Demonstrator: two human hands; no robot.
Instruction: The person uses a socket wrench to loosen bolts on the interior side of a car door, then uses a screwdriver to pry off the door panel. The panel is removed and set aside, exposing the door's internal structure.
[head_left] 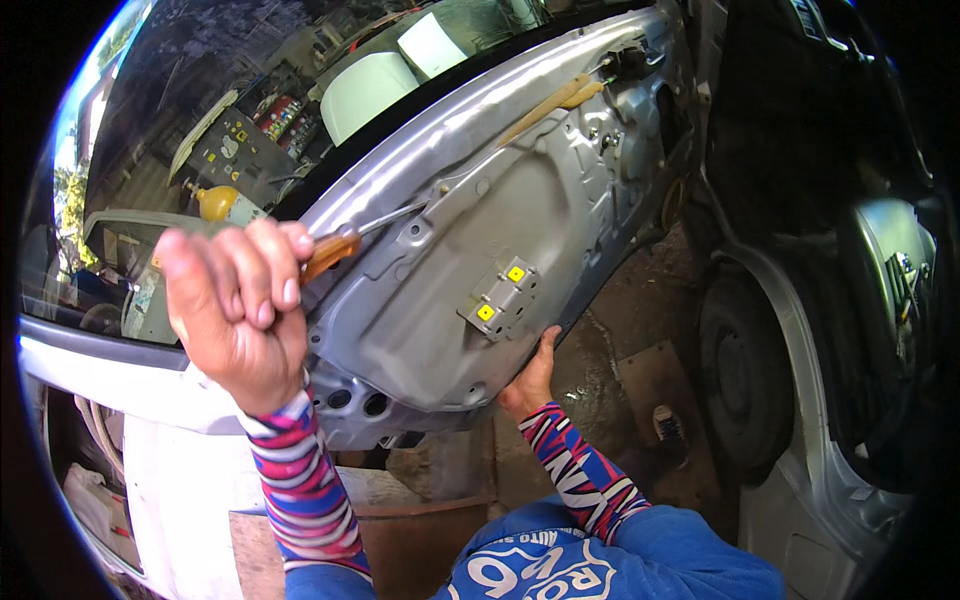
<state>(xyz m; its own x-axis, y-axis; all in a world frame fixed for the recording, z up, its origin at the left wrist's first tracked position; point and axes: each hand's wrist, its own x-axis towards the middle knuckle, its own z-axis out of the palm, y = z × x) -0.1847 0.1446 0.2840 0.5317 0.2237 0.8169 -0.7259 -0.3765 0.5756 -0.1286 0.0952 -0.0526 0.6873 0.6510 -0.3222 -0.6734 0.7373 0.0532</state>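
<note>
Gripping an orange-handled screwdriver (pixel 330 257) with the left hand (pixel 235 320) here, fingers curled pretty tight round the handle, held up in front of a stripped silver car door (pixel 430 330). The screwdriver's shaft slants up and right, with the tip over by the ridge along the top of the inner panel; can't tell if it's actually touching metal. Right hand (pixel 530 385) is down at the door's bottom edge, thumb up along the edge. The rest of those fingers are mostly out of sight, so can't say how far they're bent.

Door-wise, there's a metal bracket plate (pixel 503 299) low on the panel with two yellow square pads (pixel 515 273) on it, and a tan strip (pixel 545 110) up near the far end. Window glass (pixel 290 170) runs along the top, with a yellow tank (pixel 220 203) showing in it. Off to the right is a dark tyre (pixel 740 350). Striped sleeves (pixel 305 490) on both arms, blue shirt (pixel 545 560) at the bottom.
</note>
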